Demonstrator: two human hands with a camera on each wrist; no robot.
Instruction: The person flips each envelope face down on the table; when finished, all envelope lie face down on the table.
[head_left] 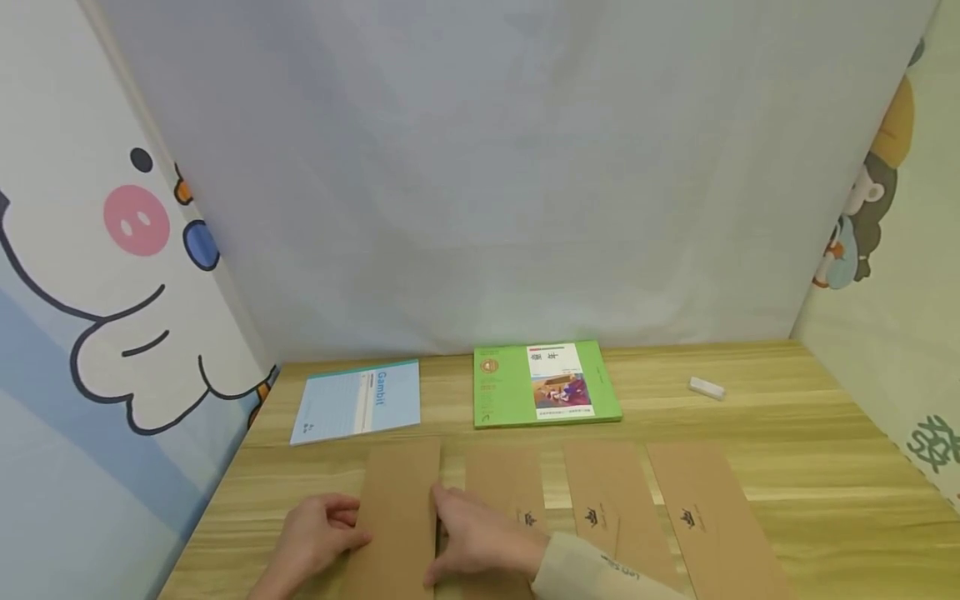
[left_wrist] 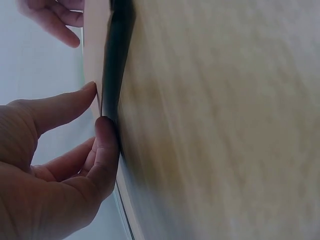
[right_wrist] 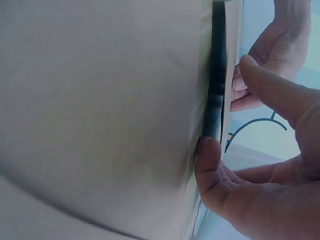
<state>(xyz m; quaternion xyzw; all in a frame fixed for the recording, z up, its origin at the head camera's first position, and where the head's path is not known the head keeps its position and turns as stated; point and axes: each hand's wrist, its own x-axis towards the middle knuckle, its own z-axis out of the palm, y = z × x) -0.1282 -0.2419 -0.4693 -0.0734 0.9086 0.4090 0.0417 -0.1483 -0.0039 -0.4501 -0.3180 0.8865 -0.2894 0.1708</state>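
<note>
While the left hand (head_left: pixel 311 533) pinches the left edge of the leftmost brown kraft packet (head_left: pixel 397 517) on the wooden table (head_left: pixel 825 467), the right hand (head_left: pixel 480 533) pinches its right edge. Beside lie three crown-printed packets (head_left: pixel 630 500), their script too small; behind, the blue notebook (head_left: pixel 330 408) reads "Gambit", the green book (head_left: pixel 506 387) "童年".

The left hand (head_left: pixel 315 537) and right hand (head_left: pixel 483 533) are blocking both sides of the leftmost brown envelope (head_left: pixel 397 517). Three other envelopes (head_left: pixel 622 492) are lying to its right, leaving narrow strips of bare desk (head_left: pixel 558 490). A lane is running between blue notebook (head_left: pixel 360 402) and green book (head_left: pixel 510 387); farther right, a white eraser (head_left: pixel 707 388) (a small obstacle) is interrupting open space.
</note>
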